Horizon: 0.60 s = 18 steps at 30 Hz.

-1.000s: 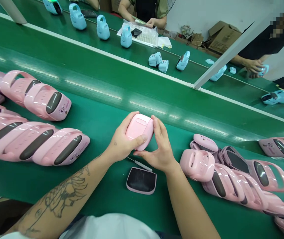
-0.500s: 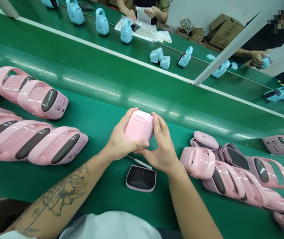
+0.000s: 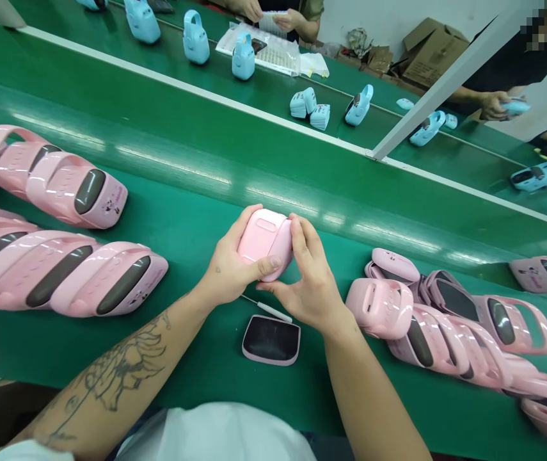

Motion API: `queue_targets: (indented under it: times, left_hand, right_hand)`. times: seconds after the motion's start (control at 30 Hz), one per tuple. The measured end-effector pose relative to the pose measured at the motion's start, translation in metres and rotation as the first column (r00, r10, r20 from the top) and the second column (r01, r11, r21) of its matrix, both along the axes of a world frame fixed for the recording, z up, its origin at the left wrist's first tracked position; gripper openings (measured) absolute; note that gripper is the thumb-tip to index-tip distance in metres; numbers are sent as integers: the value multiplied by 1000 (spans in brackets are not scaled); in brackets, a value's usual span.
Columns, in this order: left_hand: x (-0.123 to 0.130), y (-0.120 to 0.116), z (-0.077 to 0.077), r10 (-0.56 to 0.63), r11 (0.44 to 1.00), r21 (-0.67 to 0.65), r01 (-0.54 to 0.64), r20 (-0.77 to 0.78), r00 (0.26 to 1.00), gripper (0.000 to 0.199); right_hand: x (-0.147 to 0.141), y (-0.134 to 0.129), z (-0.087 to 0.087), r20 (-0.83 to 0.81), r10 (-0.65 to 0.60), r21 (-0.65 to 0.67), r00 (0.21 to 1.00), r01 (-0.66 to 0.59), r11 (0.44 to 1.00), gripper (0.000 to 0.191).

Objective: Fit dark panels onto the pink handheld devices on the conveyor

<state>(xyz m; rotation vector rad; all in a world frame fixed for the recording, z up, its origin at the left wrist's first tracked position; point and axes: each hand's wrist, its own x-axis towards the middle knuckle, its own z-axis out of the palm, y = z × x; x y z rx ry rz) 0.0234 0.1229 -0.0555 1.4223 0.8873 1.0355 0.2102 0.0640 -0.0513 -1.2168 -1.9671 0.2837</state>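
Gripping a pink plastic casing point(image 3: 264, 244) in both hands, a worker at an assembly line holds it just above a green conveyor belt point(image 3: 273, 390). The left hand point(image 3: 229, 272) wraps the casing's left end, its thumb point(image 3: 266, 269) laid across the front. The right hand point(image 3: 309, 282) clamps the right end, its fingers point(image 3: 302, 240) curled over the edge. Neither grip is loose, and the two thumb tips rest just apart at the casing's lower edge.

Directly below the hands lie one slim white-handled tool point(image 3: 273, 310) and one dark-faced pink panel point(image 3: 271, 339), near each other. Pink shells point(image 3: 105, 198) with dark oval windows crowd both sides: at least eight at left, about nine at right, some cut off by the frame. A tattoo point(image 3: 124, 368) covers the left forearm.

Beyond a white rail point(image 3: 254, 115), a second green belt point(image 3: 273, 121) carries blue casings point(image 3: 195, 38), at least seven, plus small blue parts point(image 3: 304, 102). Across it, a co-worker's hands point(image 3: 273, 16) hold papers, while another person's hand point(image 3: 494, 105) grips a blue piece. Cardboard boxes point(image 3: 434, 51) sit behind.
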Motion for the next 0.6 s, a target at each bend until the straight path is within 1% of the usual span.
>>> queue_targets:
  times: [0.07,0.17,0.23,0.3,0.37,0.47,0.6]
  left_hand:
    - [2,0,-6,-34,996,-84,42,102,994,94]
    - [6,0,-13,-25,976,-201,83,274,961,77]
    - [9,0,-14,-5,963,-250,98,349,937,65]
    - [10,0,-13,7,958,-268,107,391,920,61]
    - [10,0,-12,10,959,-265,105,401,916,65]
    - [10,0,-12,5,960,-260,102,382,924,79]
    - [11,-1,-12,5,946,-302,115,369,930,94]
  right_hand:
    - [1,-1,2,9,8,-37,1000,-7,999,127]
    - [0,-4,6,22,-5,-94,1000,8,996,128]
    - [-2,-6,9,34,-20,-108,999,23,994,130]
    - [-3,-7,12,62,-38,-113,997,45,993,131]
    - [-4,-8,13,102,-62,-106,993,73,992,131]
    - [-5,-9,14,150,-95,-84,984,109,991,129]
    - [-6,-10,16,158,-104,-102,982,121,987,127]
